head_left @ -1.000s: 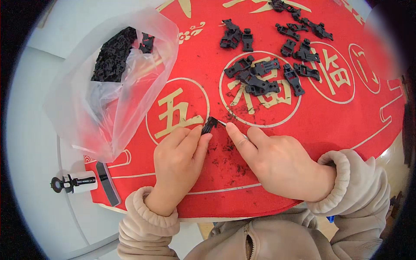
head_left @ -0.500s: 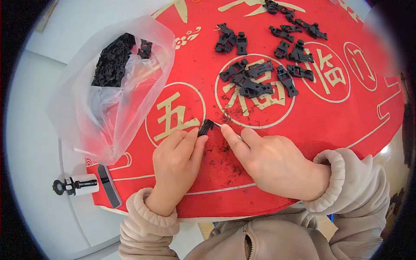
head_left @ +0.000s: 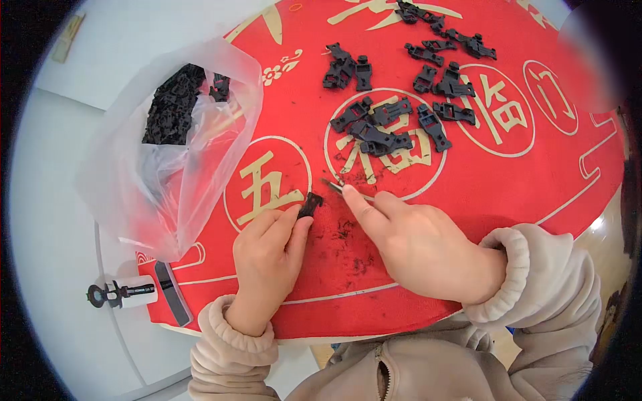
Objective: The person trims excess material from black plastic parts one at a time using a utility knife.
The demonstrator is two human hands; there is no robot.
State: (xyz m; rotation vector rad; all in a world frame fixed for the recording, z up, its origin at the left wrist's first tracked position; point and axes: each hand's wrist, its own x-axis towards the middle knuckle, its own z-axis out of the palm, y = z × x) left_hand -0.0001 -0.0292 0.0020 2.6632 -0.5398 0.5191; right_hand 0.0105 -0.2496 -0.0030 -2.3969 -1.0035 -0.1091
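In the head view, my left hand pinches a small black part between thumb and fingers, its far end poking out past the fingertips. My right hand is closed on a thin metal tool, index finger laid along it near the tip. That tip sits just beyond the part, apart from it and pointing away from my body. I cannot make out whether it is a blade or tweezers.

I read the step as fine cleaning or trimming of the held part, caught with the tool off the plastic. Another touch calls for a steady left pinch, the end left exposed, and a small, controlled approach that keeps the tip clear of the left fingertips. Dark crumbs lie scattered on the red cloth, between and beyond my hands.

For containers, I have a translucent plastic bag to the left of and beyond my left hand. A dense mass of black pieces shows in its far portion, with a smaller cluster just right of it; I can't tell them apart singly. Beyond my right hand, more black parts lie loose on the cloth in irregular groups, some overlapping. Left of my left wrist, a dark flat strip lies beside a white cylinder with a black fitting.
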